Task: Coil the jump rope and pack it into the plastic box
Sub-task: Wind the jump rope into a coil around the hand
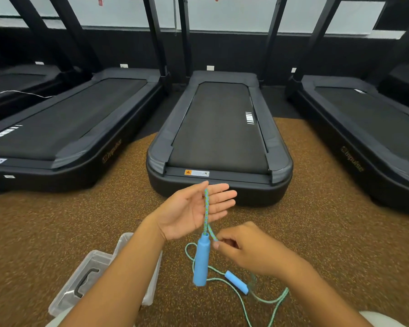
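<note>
A jump rope with a blue-green braided cord (206, 210) is looped over my left hand (194, 210), which is held palm up with the fingers spread. One blue foam handle (201, 260) hangs from that loop below the palm. My right hand (248, 249) pinches the cord just right of the handle's top. The second blue handle (237, 282) lies on the floor with the loose green cord (273, 300) around it. The clear plastic box (124, 241) sits on the floor under my left forearm, its lid (80, 283) with a black grip lying beside it.
Brown speckled rubber floor (328, 220) surrounds me. A black treadmill (220, 138) stands straight ahead, its rear edge close to my left hand. Two more treadmills (64, 128) flank it, the other at the right (368, 128).
</note>
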Demonstrator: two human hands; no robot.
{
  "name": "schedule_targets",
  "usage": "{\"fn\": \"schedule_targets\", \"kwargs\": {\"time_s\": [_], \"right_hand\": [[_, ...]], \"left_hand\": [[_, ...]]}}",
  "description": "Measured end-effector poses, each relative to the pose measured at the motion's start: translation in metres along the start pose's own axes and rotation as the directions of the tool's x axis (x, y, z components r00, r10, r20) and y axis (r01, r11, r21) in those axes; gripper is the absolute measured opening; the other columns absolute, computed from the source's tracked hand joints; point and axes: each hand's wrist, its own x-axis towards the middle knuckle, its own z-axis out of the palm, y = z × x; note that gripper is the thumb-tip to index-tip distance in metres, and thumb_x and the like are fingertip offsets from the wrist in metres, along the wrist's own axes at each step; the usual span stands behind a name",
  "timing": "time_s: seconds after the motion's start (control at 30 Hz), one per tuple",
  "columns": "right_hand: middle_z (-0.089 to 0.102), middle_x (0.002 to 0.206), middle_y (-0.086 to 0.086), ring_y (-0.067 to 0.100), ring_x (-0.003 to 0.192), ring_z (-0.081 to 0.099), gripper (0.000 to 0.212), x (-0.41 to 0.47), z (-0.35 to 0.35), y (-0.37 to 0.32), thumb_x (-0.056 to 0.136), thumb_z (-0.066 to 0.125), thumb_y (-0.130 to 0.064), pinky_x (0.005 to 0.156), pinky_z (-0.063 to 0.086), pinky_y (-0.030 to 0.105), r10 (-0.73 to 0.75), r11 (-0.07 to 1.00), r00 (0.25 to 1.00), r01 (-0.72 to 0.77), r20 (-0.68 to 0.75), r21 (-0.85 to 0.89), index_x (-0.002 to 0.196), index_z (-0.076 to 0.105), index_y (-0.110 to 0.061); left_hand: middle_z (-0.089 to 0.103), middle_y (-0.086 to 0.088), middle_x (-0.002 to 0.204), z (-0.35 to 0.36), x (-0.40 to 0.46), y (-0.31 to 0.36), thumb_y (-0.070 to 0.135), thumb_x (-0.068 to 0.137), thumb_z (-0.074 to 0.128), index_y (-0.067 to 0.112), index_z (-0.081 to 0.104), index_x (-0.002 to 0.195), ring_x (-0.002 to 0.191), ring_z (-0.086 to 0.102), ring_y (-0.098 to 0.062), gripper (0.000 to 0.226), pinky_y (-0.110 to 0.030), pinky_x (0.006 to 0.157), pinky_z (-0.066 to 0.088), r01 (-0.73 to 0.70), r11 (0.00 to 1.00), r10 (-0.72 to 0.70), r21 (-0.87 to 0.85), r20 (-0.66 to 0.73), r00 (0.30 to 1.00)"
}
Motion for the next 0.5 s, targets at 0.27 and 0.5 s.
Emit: {"fn": "schedule_targets", "kwargs": {"time_s": [0.27, 0.5], "right_hand": [[0.054, 0.055, -0.003, 0.005, 0.051, 0.040, 0.013, -0.010, -0.042, -0.027, 0.092, 0.069, -0.031, 0.052, 0.032, 0.021, -0.061, 0.979, 0.993, 0.080, -0.104, 0.189, 0.082, 0.073, -0.022], [0.067, 0.068, -0.017, 0.007, 0.061, 0.057, 0.007, 0.001, -0.058, -0.029, 0.092, 0.070, -0.031, 0.060, 0.043, 0.023, -0.056, 0.996, 0.955, 0.073, -0.292, 0.047, 0.094, 0.076, -0.029]], "left_hand": [[0.049, -0.023, 0.154, -0.004, -0.001, 0.001, 0.043, 0.105, 0.035, -0.001, 0.043, 0.151, 0.146, 0.044, -0.036, 0.065, -0.051, 0.127, 0.021, -0.016, 0.998, 0.014, -0.058, -0.025, 1.000], [0.049, -0.022, 0.137, 0.001, 0.000, -0.003, 0.079, 0.095, 0.029, -0.005, 0.050, 0.144, 0.120, 0.047, -0.033, 0.100, -0.046, 0.110, 0.037, 0.087, 0.994, -0.079, -0.070, 0.111, 0.991]]}}
